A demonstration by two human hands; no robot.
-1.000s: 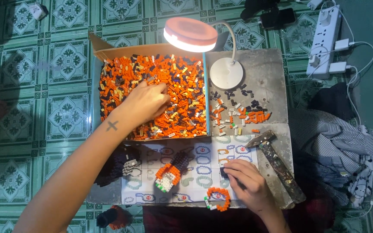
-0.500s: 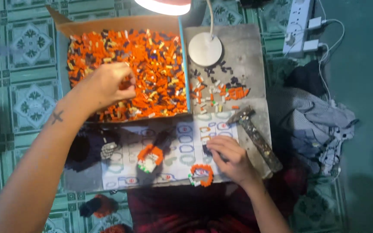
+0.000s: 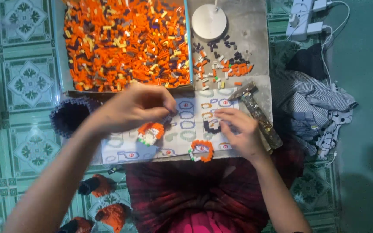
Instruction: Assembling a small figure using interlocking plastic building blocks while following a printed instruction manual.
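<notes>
Green patterned tile floor (image 3: 26, 82) | box of orange pieces (image 3: 126, 43) above both hands | printed sheet (image 3: 186, 125) under them | left hand (image 3: 137, 108) grip pinching a dark piece, orange figure (image 3: 151, 132) just below | right hand (image 3: 240, 129) fingers pressed on dark ring (image 3: 211, 126)

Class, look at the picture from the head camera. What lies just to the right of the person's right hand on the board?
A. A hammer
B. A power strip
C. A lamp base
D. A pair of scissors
A. A hammer with a dark, worn handle lies slanted on the board just right of the right hand; the round white lamp base stands farther up, and the power strip is off the board.
</notes>
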